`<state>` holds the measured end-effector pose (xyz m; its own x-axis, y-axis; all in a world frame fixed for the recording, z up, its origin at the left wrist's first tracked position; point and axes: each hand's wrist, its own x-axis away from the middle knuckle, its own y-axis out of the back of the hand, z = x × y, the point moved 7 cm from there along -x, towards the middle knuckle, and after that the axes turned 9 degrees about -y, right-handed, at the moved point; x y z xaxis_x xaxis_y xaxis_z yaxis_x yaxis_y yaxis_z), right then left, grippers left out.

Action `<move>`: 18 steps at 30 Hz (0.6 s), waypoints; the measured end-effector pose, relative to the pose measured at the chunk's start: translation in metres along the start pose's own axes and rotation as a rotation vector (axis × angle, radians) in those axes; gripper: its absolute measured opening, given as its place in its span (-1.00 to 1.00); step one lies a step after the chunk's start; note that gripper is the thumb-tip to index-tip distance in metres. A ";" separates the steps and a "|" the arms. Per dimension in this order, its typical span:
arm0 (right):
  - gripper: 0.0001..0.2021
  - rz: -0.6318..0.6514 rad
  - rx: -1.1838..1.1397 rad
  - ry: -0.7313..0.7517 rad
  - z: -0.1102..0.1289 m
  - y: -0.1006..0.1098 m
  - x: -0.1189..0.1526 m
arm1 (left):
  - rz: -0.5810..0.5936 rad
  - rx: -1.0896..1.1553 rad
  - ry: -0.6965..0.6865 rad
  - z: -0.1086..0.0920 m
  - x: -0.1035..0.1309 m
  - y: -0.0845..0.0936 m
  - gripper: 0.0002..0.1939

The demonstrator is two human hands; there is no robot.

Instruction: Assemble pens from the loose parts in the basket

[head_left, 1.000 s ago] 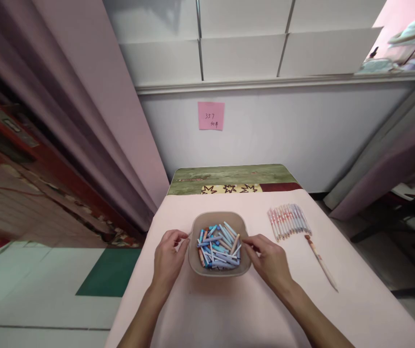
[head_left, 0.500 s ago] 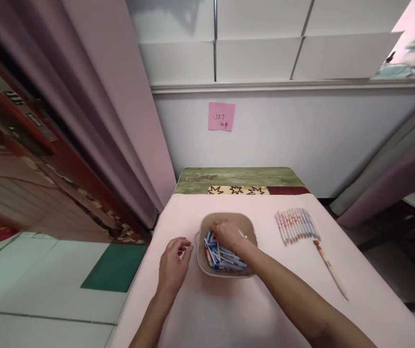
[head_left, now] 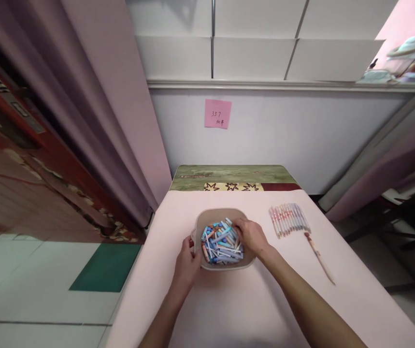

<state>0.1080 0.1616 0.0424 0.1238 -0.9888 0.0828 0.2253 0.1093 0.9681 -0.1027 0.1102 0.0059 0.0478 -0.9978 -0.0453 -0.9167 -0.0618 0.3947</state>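
A beige plastic basin (head_left: 200, 220) stands on the pale pink tabletop, holding a jumble of short pen-like pieces (head_left: 223, 251) in blue, white, lilac and orange-brown. My left hand (head_left: 187, 263) grips the basin's left side near its small handle, the thumb at the front. Inside the right part of the basin, my right hand (head_left: 252, 236) has its fingers curled down at the edge of the pile; what lies between the fingertips is hidden. To the right, a row of slim pens (head_left: 290, 220) lies side by side. One separate pen (head_left: 319, 258) rests slanted just below that row.
The pink-covered table (head_left: 221, 309) ends at a green patterned strip (head_left: 229, 171) against the white wall. A pink note (head_left: 218, 114) is stuck on the wall. Curtains (head_left: 120, 111) hang at the left, beside a reddish door (head_left: 7, 130).
My left hand has moved right and taken hold of the basin's side. My right hand has shifted from the middle of the pile to the right side. The view has moved slightly.
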 end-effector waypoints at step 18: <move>-0.84 0.163 0.343 0.178 0.014 -0.025 0.077 | -0.015 0.073 -0.097 -0.003 0.068 -0.007 -0.51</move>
<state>0.0983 0.0818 0.0283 0.3031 -0.9251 0.2287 -0.1425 0.1933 0.9707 -0.0919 0.0428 0.0024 0.0262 -0.9897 -0.1407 -0.9427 -0.0713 0.3260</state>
